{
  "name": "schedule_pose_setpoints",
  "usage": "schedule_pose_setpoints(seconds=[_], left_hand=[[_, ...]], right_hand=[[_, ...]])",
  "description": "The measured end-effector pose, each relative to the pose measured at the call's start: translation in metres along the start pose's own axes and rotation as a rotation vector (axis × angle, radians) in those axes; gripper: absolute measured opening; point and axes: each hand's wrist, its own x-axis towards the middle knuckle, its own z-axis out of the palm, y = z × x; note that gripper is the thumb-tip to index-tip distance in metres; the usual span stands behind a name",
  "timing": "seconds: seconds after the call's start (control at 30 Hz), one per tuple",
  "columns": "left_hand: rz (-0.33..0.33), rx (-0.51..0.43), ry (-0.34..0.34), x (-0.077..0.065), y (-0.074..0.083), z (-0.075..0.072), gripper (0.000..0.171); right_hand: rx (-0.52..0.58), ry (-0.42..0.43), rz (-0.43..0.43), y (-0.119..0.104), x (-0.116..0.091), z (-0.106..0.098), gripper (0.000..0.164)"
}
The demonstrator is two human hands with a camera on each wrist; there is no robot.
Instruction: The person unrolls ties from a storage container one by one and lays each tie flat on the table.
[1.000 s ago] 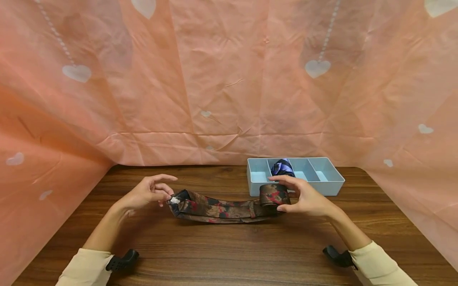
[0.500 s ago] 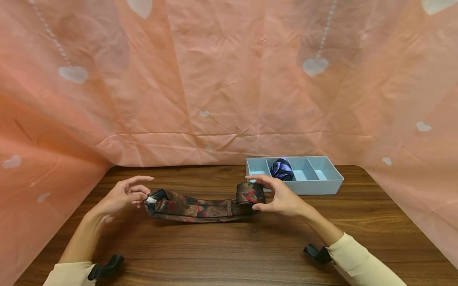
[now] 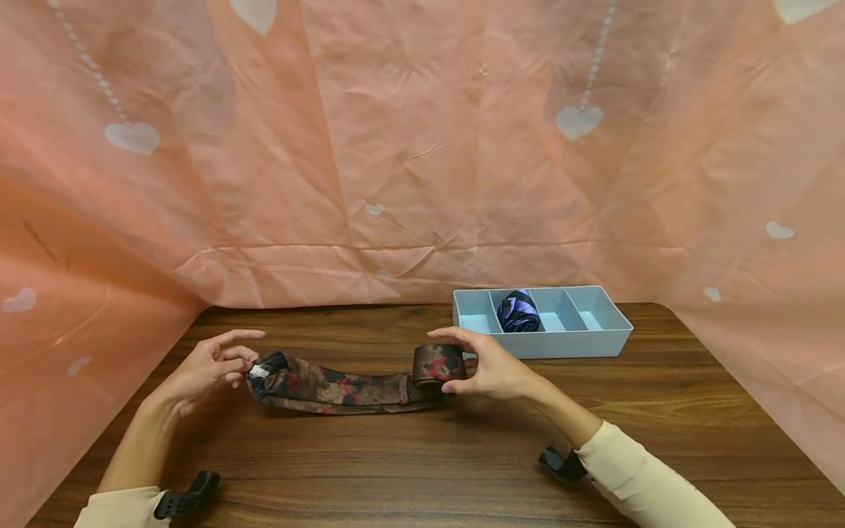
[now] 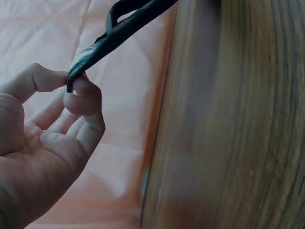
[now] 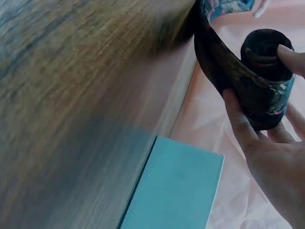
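Observation:
A dark brown necktie with red and tan flowers stretches between both hands, low over the table. Its right part is wound into a roll, and the loose length sags to the left. My left hand pinches the wide end between thumb and forefinger, clearly seen in the left wrist view, where the tie's edge runs up from the fingertips. My right hand grips the roll, thumb on one side and fingers round the other; the right wrist view shows the roll's spiral end.
At the back right stands a light blue divided box. A rolled blue and black striped necktie lies in its second compartment from the left. The wooden table meets a pink curtain behind and at the sides.
Both hands have moved left with the necktie, away from the front of the box. The rolled striped necktie in the box now shows fully. The grips look the same.

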Motion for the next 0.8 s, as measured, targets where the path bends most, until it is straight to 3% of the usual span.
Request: schedule_pose_setpoints(seconds=[0.23,0.43,0.6,0.8], left_hand=[[-0.050,0.141,-0.034,0.001,-0.008,-0.010,0.051],[-0.064,0.184,-0.090,0.003,-0.013,-0.013,0.048],[-0.079,0.201,-0.089,0.002,-0.019,-0.014,0.047],[-0.128,0.287,-0.051,0.003,-0.024,-0.009,0.053]], right_hand=[[-0.063,-0.071,0.030,0.002,-0.001,0.000,0.075],[-0.102,-0.076,0.029,0.007,-0.003,0.002,0.075],[-0.142,-0.077,0.026,0.011,-0.004,0.001,0.074],[-0.202,-0.101,0.058,0.014,-0.006,0.003,0.075]])
